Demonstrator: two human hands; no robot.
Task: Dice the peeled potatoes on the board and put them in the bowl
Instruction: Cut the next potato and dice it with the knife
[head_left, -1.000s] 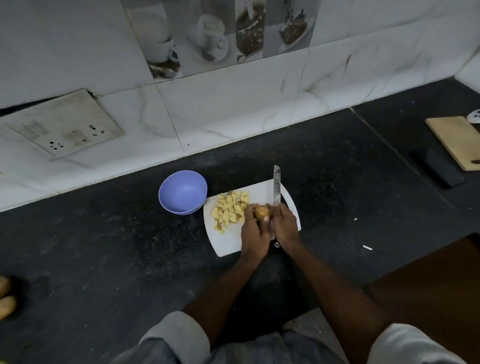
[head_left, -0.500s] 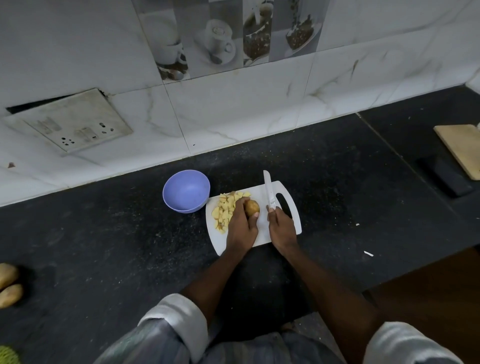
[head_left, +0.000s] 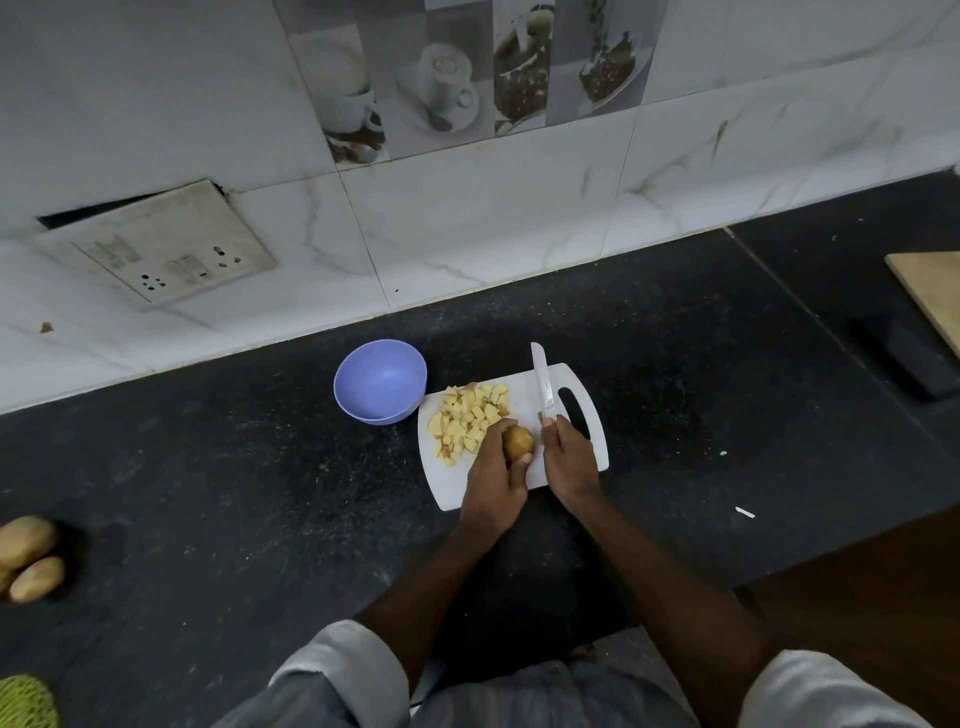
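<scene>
— Gripping what, each hand?

— From the head view, the left hand (head_left: 493, 480) curls its grip round a potato (head_left: 518, 442), thumb on its near side, pinning it to the white cutting board (head_left: 467, 488). The right hand (head_left: 566, 457) closes its grip on the handle of the knife (head_left: 543, 384).

— Why hold it that way?

— I judge the left hand is steadying the round potato so it cannot roll, while the blade waits just to its right, apart from it, before a first cut.

— Which way do things point?

— The blade's long axis runs away from the person toward the wall, tip past the board's far edge. The potato is nearly round; its slightly longer axis seems to run the same way, though the fingers hide much of it.

— And the rest?

— Diced pieces (head_left: 467, 418) lie heaped on the board's left part, just beside the purple bowl (head_left: 380, 382), which looks empty and touches the board's corner. Two potatoes (head_left: 31, 558) sit well apart at the dark table's (head_left: 208, 493) left edge.
</scene>
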